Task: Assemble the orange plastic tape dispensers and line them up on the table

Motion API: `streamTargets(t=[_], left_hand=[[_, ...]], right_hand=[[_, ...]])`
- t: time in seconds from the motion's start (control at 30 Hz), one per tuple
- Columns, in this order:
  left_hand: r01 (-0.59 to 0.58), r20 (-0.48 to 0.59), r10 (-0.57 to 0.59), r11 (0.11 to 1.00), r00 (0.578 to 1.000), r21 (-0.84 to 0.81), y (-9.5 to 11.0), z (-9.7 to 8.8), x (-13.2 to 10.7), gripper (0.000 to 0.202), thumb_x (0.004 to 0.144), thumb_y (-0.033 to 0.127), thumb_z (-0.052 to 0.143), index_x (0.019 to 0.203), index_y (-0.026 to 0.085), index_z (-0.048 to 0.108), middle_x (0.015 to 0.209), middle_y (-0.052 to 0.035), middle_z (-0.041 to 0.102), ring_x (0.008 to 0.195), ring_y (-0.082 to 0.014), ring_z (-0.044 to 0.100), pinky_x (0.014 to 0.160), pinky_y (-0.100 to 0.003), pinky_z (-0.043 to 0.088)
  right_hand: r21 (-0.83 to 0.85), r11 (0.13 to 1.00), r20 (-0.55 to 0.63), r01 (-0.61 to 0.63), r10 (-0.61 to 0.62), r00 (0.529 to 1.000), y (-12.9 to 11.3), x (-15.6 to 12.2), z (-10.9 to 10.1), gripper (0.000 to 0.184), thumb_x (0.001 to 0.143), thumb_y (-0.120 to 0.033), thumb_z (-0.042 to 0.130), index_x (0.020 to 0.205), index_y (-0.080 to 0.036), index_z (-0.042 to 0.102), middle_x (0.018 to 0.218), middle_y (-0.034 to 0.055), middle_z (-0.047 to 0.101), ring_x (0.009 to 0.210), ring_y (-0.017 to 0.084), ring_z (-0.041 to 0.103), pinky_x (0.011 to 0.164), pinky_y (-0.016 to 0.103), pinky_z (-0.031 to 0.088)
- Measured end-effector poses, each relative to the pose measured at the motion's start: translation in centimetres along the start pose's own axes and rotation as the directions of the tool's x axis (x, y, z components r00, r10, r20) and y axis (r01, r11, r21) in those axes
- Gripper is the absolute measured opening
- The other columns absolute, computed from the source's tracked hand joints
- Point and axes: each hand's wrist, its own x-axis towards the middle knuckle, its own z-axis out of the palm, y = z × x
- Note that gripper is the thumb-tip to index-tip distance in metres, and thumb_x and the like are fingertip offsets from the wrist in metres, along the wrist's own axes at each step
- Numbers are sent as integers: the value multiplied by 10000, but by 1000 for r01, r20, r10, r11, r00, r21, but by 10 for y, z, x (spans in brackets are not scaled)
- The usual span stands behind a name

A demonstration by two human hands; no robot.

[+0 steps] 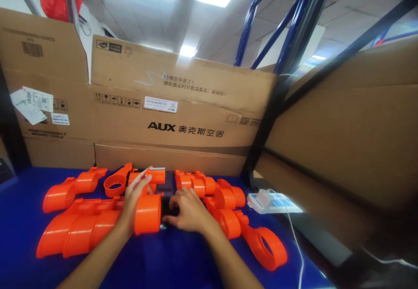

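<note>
Fingers [141,179] of the left hand [133,196] are closed around an orange ring [148,215], holding it near the middle of the blue table [170,263]. The ring is like a short, fat tube. Its long way runs from side to side, and its open end looks to the right, at the right hand [191,213]. So the ring lies to the left of the right hand, just beside its fingertips. The left hand is nearer, since it is the one that has hold of it.

The right hand is bent, with its thumb and first finger curled toward each other. Something dark [173,210] shows by them, but it is blurry, so one cannot tell if they pinch it. Above the ring, by the left thumb, is a smaller orange tube [157,176] with a shiny strip on top. It is hard to say if the tube and ring are one piece.

More orange pieces sit on both sides. Three fat ones [76,236] lie side by side at the left, touching. At the right, a loop with a handle [272,254] lies near the table's edge. Behind everything stands a big brown box [183,145].
</note>
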Motion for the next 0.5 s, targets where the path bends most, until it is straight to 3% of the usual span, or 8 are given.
streamTargets(t=[0.2,0.33,0.5], left_hand=[[13,39,-13,1000,999,-2,1,-1,2,782,628,465,808,1314,152,604,503,59,539,407,-88,446,449,-213,382],[16,31,-16,1000,999,20,0,2,0,805,619,504,803,1316,155,605,497,58,549,396,-91,451,446,-216,371],[16,44,-19,997,999,76,-8,5,-5,825,640,524,794,1347,159,577,511,44,577,467,-114,510,483,-211,372]], right_hand=[[-7,1000,-16,-7,7,1000,0,1,3,164,693,-306,780,742,-210,657,776,29,660,808,213,572,728,307,393],[145,988,-166,-47,71,984,8,4,-1,91,743,-269,727,753,-217,652,754,22,667,750,200,588,681,294,414],[334,941,-473,-59,222,853,19,8,-15,130,849,-352,660,839,-223,673,811,39,696,740,205,619,713,320,463]])
